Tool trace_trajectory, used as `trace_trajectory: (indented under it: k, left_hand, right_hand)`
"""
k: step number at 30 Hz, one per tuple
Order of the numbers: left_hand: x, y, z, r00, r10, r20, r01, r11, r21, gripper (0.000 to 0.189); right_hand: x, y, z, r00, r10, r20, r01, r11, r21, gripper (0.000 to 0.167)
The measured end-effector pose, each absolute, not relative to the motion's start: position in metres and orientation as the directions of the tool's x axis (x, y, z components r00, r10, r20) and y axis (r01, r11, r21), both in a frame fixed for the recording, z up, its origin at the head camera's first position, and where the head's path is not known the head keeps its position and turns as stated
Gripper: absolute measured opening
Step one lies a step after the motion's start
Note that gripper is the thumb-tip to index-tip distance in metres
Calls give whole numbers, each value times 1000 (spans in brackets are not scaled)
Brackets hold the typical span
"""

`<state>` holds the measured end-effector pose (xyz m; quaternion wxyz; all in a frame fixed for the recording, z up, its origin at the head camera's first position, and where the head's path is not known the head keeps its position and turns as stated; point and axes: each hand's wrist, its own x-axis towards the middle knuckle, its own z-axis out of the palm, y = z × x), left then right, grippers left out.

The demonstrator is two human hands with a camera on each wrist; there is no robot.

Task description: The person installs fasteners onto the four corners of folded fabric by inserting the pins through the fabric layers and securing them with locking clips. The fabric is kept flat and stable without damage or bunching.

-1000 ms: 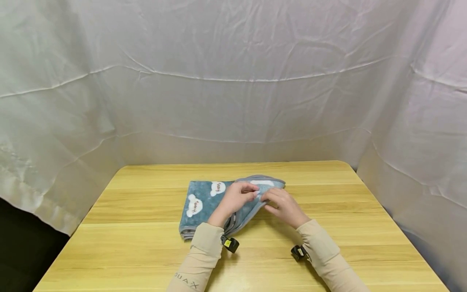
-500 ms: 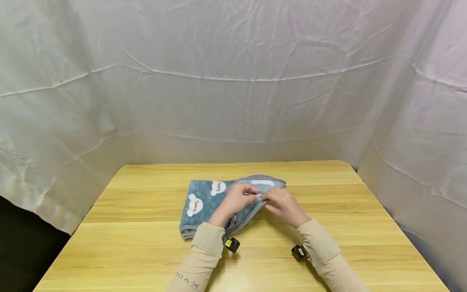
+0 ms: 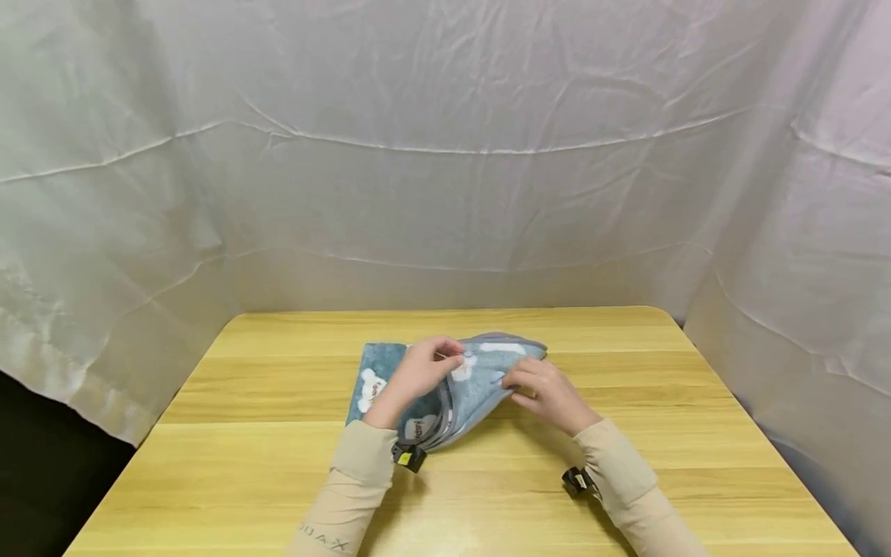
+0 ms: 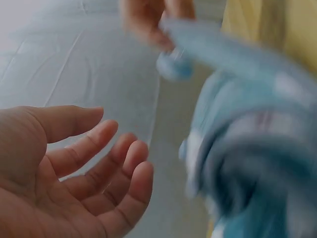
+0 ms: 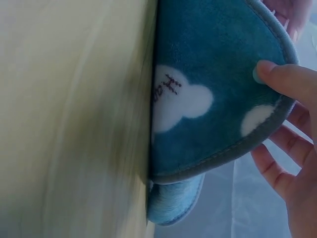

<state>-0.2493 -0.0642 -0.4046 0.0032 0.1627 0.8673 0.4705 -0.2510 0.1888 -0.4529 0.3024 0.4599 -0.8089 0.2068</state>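
Note:
A folded blue plush blanket [image 3: 480, 394] with grey trim and white bear-head prints lies on the table, its right part lifted. My right hand [image 3: 546, 393] pinches the blanket's raised edge. In the right wrist view the thumb [image 5: 282, 79] lies on the teal face, by a small light-blue button [image 5: 255, 75], with the other fingers behind the edge. My left hand [image 3: 422, 375] hovers over the blanket's middle. The left wrist view shows that hand [image 4: 84, 173] with relaxed, parted fingers and nothing in them, apart from the blurred blanket folds [image 4: 247, 139].
The wooden table [image 3: 244, 480] carries the blanket around its middle. Pale grey curtains [image 3: 445, 201] hang behind and along both sides. Each wrist bears a small black camera, such as the left one [image 3: 409, 456].
My left hand has let go of the blanket near the right fingertips and moved left. More of the light-blue face shows between the hands. The right hand stays nearly in place.

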Motion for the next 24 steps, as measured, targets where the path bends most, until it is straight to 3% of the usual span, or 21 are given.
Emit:
trace_trajectory:
  k: [6, 13, 24]
  left_hand:
    - [-249, -111, -401, -974, 153, 166, 225, 600, 767, 20]
    - [-252, -162, -407, -998, 39, 48, 62, 599, 798, 32]
    - [-259, -200, -437, -982, 9, -186, -137, 642, 754, 38]
  right_hand:
    - [-243, 197, -450, -381, -665, 643, -873, 488, -12, 27]
    - [-236, 207, -457, -379, -726, 573, -890, 456, -11, 26]
    - [-223, 215, -466, -553, -781, 289, -828, 555, -83, 14]
